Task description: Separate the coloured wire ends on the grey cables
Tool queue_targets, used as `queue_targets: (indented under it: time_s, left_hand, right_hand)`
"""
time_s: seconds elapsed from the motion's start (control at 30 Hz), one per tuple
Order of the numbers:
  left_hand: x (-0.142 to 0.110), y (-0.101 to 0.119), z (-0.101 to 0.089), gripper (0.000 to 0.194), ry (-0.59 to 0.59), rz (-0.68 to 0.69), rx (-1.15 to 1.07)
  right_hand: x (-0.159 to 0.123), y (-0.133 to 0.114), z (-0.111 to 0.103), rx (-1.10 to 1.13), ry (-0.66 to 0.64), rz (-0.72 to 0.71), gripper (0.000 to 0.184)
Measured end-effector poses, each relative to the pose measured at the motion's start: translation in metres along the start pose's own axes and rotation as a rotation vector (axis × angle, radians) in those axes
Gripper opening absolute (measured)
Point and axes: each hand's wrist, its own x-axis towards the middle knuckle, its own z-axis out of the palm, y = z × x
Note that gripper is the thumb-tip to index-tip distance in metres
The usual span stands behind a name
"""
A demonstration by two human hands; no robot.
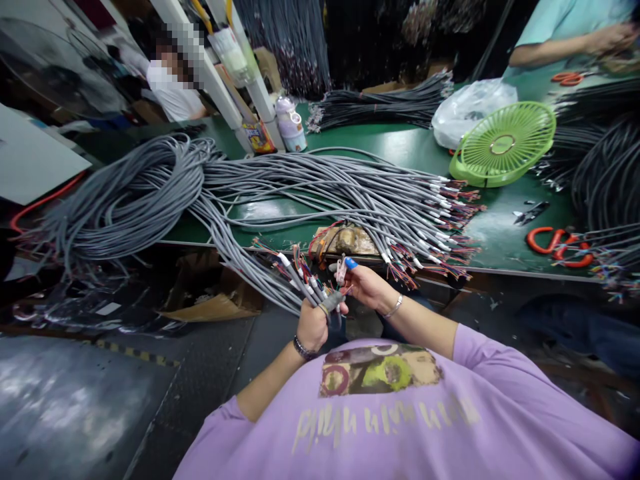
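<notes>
My left hand (314, 325) is closed around a bunch of grey cables (270, 283), near their stripped ends, just in front of the table edge. A grey wrap covers its thumb. White sleeves and thin coloured wires (301, 265) fan out above this grip. Close beside it, my right hand (369, 287) is pinched on thin wires at the cable ends, a blue cover (351, 263) on one fingertip. Between the two hands is a small pinkish-white piece (341, 270), too small to name. Many more grey cables (320, 177) lie across the green table, coiled at the left.
Behind my hands sits a brownish block (350, 240) at the table edge. To the right are orange-handled scissors (560, 247), a green fan (505, 143), a plastic bag (473, 110) and black cables (610, 167). A bottle (290, 125) stands by the post. Two people sit farther off.
</notes>
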Motion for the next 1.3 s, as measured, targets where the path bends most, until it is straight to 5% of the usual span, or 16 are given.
queue_targets:
  time_s: [0.4, 0.7, 1.0, 1.3]
  left_hand:
    - [0.007, -0.006, 0.002, 0.029, 0.002, -0.035, -0.011]
    - [-0.001, -0.003, 0.0, 0.028, 0.006, -0.01, -0.005]
    - [-0.004, 0.002, 0.0, 0.023, 0.053, 0.039, -0.042]
    - [0.004, -0.003, 0.003, 0.024, 0.059, 0.018, -0.068]
  right_hand:
    - [0.01, 0.004, 0.007, 0.106, 0.115, 0.001, 0.034]
    - [0.002, 0.003, -0.002, 0.127, 0.012, 0.079, 0.047]
    - [0.0, -0.001, -0.002, 0.056, 0.011, 0.024, 0.019]
    - [0.011, 0.015, -0.014, -0.142, 0.021, -0.169, 0.05]
